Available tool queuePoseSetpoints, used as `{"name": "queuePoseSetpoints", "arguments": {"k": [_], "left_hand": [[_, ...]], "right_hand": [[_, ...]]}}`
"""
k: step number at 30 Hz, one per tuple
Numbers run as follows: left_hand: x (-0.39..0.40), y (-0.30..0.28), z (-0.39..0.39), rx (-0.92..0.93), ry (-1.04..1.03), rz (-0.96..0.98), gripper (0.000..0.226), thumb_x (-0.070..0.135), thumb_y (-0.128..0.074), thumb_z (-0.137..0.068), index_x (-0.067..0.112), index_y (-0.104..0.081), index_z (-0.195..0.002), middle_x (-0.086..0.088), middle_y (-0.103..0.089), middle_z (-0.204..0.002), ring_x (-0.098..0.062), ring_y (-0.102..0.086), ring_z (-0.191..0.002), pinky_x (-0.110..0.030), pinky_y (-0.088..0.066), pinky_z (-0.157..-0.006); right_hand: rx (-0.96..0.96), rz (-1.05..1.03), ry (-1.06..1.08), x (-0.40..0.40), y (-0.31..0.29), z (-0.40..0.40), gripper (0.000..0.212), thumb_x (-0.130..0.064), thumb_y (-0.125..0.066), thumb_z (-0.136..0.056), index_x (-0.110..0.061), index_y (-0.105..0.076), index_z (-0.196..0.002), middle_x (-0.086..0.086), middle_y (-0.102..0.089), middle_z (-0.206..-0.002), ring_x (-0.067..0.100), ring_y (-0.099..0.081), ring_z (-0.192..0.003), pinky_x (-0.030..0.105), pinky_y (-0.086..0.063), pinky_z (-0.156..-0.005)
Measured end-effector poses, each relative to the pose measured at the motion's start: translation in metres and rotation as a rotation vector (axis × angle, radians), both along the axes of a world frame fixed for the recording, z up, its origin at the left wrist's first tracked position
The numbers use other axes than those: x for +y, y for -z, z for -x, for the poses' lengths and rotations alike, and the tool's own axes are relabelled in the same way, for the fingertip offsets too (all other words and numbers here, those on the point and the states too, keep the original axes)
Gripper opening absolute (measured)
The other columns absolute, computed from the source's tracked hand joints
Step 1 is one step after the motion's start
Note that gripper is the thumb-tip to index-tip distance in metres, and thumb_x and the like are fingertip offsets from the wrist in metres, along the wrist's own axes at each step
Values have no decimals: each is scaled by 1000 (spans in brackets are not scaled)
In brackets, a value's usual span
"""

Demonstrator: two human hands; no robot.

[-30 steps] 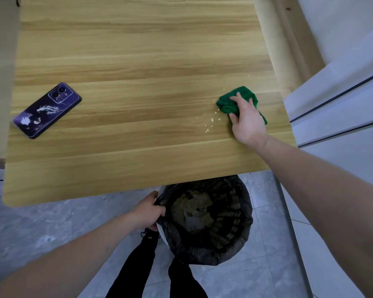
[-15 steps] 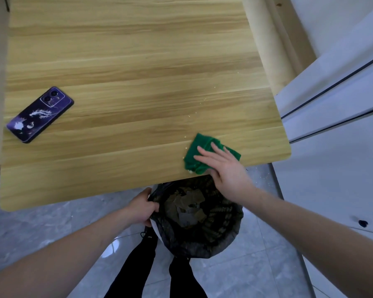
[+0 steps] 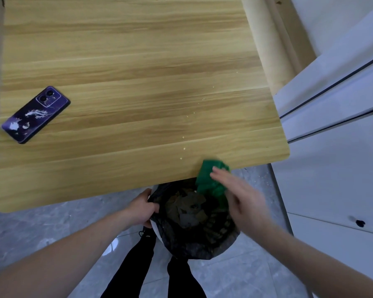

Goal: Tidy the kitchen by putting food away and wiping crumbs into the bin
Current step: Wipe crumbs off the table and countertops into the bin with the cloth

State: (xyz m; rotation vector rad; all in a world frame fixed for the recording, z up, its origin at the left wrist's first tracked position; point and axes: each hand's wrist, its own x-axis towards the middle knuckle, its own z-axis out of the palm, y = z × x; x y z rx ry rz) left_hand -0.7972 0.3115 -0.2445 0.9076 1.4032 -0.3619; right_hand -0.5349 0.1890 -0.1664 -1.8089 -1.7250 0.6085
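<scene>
No text, label, brand, number or sign can be read anywhere. The dark purple smartphone (image 3: 35,114) lying on the light wooden table (image 3: 125,61) bears only white pictures on its back, with no legible lettering.

phone (image 3: 35,114) on table (image 3: 125,61) left, bin (image 3: 194,220) below near edge, cloth (image 3: 211,179) above bin

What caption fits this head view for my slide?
Right hand sweeps a green cloth off the wooden table edge over the black-lined bin, whose rim the left hand grips.
</scene>
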Motion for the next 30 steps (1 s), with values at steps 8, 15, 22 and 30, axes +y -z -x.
{"name": "queuePoseSetpoints", "arguments": {"k": [8,15,22,30], "left_hand": [[-1,-3,-1,4,-1,-21,50,-3,-53,-93,18,-43,-138,-20,-64,-119,-31,-67,-83,-37,-62,-57],[0,8,4,-19,-35,-27,48,-3,-55,-91,22,-49,-131,-20,-66,-114,-32,-68,-81,-33,-59,-54],[5,17,7,-26,-39,-24,49,2,-58,-89,23,-51,-133,-13,-68,-110,-31,-72,-88,-38,-62,-63],[9,10,7,-22,-36,1,47,3,-58,-87,22,-53,-129,-17,-67,-104,-34,-68,-84,-48,-61,-68]], "right_hand": [[-136,-57,341,152,-21,-100,47,-9,-44,-102,-26,-53,-145,-11,-57,-146,11,-54,-133,19,-40,-108],[-245,43,534,253,-2,-151,46,-10,-36,-98,-30,-57,-133,-6,-67,-120,24,-61,-104,30,-44,-78],[-213,300,555,292,32,-145,47,-12,-41,-103,-27,-53,-146,-1,-35,-164,28,-33,-149,35,-28,-121],[-267,299,285,275,33,-116,47,-16,-45,-104,-34,-51,-147,-9,-30,-165,31,-28,-152,46,-36,-118]]}}
